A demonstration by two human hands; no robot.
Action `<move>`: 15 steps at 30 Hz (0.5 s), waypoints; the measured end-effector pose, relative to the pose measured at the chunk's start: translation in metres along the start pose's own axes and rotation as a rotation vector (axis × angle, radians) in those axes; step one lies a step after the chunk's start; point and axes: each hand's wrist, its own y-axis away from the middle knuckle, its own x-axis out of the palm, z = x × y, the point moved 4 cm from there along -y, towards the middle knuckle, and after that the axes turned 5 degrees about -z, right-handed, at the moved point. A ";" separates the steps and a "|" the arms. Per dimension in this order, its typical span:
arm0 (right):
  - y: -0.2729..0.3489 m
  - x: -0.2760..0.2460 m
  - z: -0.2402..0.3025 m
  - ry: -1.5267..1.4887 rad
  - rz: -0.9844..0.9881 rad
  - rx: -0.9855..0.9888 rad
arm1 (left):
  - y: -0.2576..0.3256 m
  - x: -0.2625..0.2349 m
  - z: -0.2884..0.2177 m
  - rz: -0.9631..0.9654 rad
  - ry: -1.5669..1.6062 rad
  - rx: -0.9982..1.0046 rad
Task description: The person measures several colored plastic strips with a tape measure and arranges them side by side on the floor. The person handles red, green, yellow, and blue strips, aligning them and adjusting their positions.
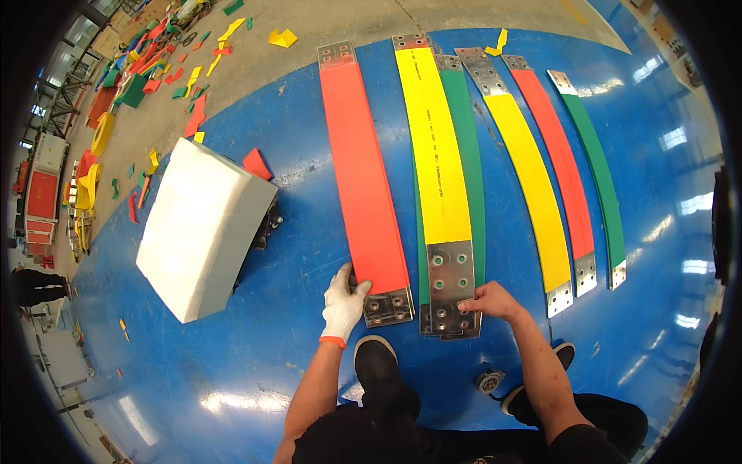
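My left hand, in a white glove with an orange cuff, is closed on the left edge of a red-sleeved busbar, just above its bare drilled metal end. The thumb lies on top and the fingers go round the side. My bare right hand pinches the right edge of the drilled near end of a yellow-sleeved busbar; its fingertips are partly hidden. This yellow bar overlaps green-sleeved busbars beneath it. The red bar lies to its left, with further bars under its near end.
To the right lie another yellow busbar, a narrower red busbar and a green busbar. A large white block stands at left. Coloured scraps litter the far left floor. A round metal object sits near my shoes.
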 end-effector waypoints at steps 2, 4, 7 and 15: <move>-0.001 0.000 -0.001 -0.020 -0.002 -0.007 | -0.002 -0.002 -0.004 0.000 -0.026 0.004; -0.002 0.001 -0.003 -0.022 0.004 0.014 | -0.003 -0.005 -0.010 -0.033 -0.047 0.046; -0.003 0.002 -0.006 -0.019 -0.003 0.000 | 0.007 -0.004 -0.012 -0.026 -0.079 0.034; -0.006 0.003 -0.009 -0.067 -0.028 -0.078 | 0.005 -0.008 -0.021 -0.034 -0.118 0.045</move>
